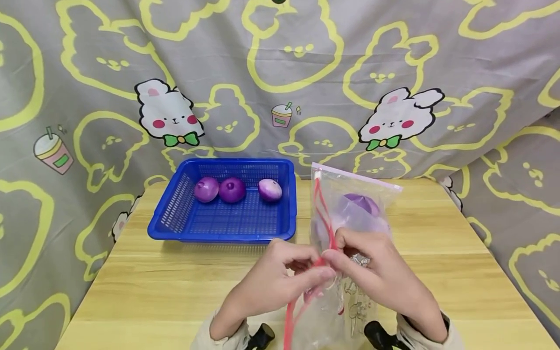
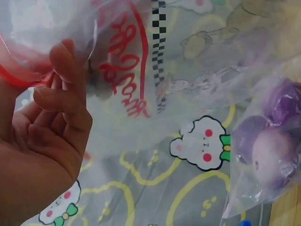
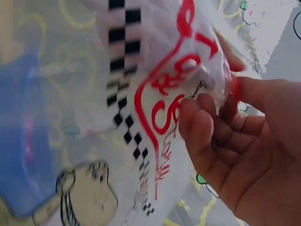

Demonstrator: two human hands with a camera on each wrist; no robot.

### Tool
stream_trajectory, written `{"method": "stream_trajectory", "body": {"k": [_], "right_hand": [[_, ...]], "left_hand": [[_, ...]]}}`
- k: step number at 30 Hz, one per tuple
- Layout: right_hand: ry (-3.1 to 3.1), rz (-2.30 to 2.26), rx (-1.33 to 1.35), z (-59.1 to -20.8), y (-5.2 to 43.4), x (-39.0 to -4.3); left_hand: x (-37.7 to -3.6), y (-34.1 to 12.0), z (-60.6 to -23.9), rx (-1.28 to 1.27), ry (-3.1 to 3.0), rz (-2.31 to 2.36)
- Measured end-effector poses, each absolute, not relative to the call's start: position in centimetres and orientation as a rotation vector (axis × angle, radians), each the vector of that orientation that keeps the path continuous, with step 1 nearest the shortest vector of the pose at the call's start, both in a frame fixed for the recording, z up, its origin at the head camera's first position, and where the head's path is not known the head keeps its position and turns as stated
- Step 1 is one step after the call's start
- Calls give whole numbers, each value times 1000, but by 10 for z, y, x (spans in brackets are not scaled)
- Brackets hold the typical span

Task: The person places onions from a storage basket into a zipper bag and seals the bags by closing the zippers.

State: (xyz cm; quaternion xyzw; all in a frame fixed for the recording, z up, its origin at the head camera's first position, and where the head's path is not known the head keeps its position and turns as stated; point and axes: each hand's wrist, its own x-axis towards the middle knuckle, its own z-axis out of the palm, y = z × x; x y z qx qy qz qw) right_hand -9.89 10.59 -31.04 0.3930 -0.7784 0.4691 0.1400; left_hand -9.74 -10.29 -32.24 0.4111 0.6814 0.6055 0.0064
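Note:
A clear zip bag (image 1: 321, 318) with a red closure strip (image 1: 289, 323) hangs between my hands. My left hand (image 1: 280, 277) pinches the red strip between thumb and fingers. Close beside it, my right hand (image 1: 385, 274) pinches the strip a little farther along. Red lettering (image 3: 167, 117) and a black-and-white check band (image 3: 124, 35) mark the bag in the right wrist view. Behind my right hand stands another clear bag (image 1: 325, 180) with a lilac top strip. Purple onions (image 2: 275, 155) show through its film in the left wrist view.
At the left of the wooden table (image 1: 175, 291) sits a blue plastic basket (image 1: 218, 237). Inside it lie a purple onion (image 1: 206, 189), a darker onion (image 1: 232, 189) and a paler onion (image 1: 270, 190). A patterned grey cloth (image 1: 236, 63) hangs behind the table.

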Motion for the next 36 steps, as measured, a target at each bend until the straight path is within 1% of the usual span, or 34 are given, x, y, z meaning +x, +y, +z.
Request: {"method": "stream_trajectory", "body": {"k": [2,5,10,15,19,23,27,30,33,36], "right_hand": [[-2171,1400,1140,-309,109,-100],[-2079,1456,1053,-306,114,-100],[-1910,1458,873,-301,117,-98],[-1710,1303,864,-302,111,-98],[-1609,1184,920,-301,107,-99],[-1728,964,922,-296,104,-96],[-2000,858,873,-296,101,-92],[-2192,967,814,-300,95,-91],[-2290,1064,732,-306,85,-92],[-2429,1056,768,-312,78,-96]], "left_hand": [[-97,-108,-320,1244,2073,1978],[-98,-116,-316,1134,2155,2097],[-97,-129,-308,981,2666,2170],[-91,-138,-299,933,3141,2000],[-85,-143,-293,1066,3260,1801],[-81,-143,-289,1278,3264,1592],[-75,-138,-291,1266,3290,1404],[-73,-132,-294,1244,3316,1332],[-71,-125,-296,1287,3351,1278],[-71,-120,-297,1322,3381,1219]]}}
